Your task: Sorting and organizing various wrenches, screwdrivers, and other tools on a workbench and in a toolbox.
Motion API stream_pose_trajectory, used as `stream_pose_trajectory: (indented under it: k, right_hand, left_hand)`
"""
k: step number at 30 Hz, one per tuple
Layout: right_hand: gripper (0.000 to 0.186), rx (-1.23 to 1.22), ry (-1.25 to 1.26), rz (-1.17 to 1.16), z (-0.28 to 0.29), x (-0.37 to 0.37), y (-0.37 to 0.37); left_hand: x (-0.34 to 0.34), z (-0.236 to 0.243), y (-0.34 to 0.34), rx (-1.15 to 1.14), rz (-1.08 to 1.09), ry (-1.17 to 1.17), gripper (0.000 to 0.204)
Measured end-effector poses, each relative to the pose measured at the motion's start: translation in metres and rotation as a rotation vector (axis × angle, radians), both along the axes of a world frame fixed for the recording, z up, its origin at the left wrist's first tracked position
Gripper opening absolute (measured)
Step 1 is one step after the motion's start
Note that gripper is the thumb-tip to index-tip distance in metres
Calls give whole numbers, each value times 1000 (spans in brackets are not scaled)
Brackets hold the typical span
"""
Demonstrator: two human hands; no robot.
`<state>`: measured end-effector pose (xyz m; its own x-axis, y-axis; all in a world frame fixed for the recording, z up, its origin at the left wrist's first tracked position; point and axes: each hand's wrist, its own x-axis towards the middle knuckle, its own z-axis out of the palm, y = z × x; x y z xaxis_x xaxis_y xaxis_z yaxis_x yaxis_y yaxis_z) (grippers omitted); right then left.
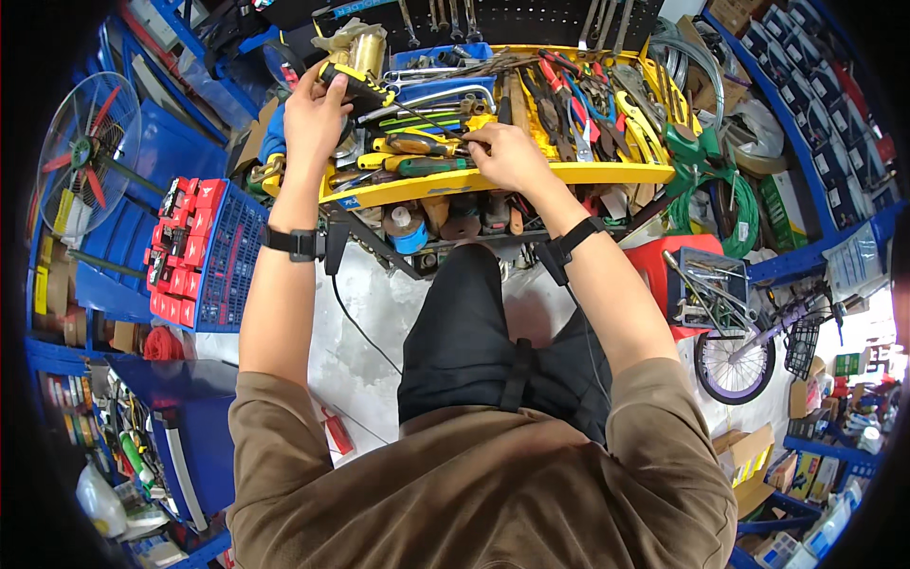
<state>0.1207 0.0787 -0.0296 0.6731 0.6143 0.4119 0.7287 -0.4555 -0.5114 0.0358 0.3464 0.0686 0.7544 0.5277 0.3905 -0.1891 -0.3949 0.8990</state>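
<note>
My left hand [318,116] is wrapped around the black-and-yellow handle of a screwdriver [358,83], raised over the left part of a yellow tool tray [531,174]. From that handle a thin dark shaft appears to slope down toward the right. My right hand [512,155] is low over the middle of the tray, fingers bent together at the ends of some tools; what they grip, if anything, is hidden. Between my hands lie several screwdrivers, among them a yellow-and-black one [412,143] and a green-handled one [431,167].
Pliers [580,142] and yellow-handled cutters [643,128] crowd the tray's right side. A blue bin [438,90] with wrenches sits behind. Wrenches hang on a black pegboard [540,24]. A fan [87,152] and red boxes [185,247] stand left; a green vise [690,150] is right.
</note>
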Motion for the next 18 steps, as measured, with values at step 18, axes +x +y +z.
stream_pose_trajectory:
  k: [18]
  right_hand:
    - [25, 69, 33, 105, 2, -3, -5]
  left_hand:
    - [-99, -4, -4, -97, 188, -304, 41]
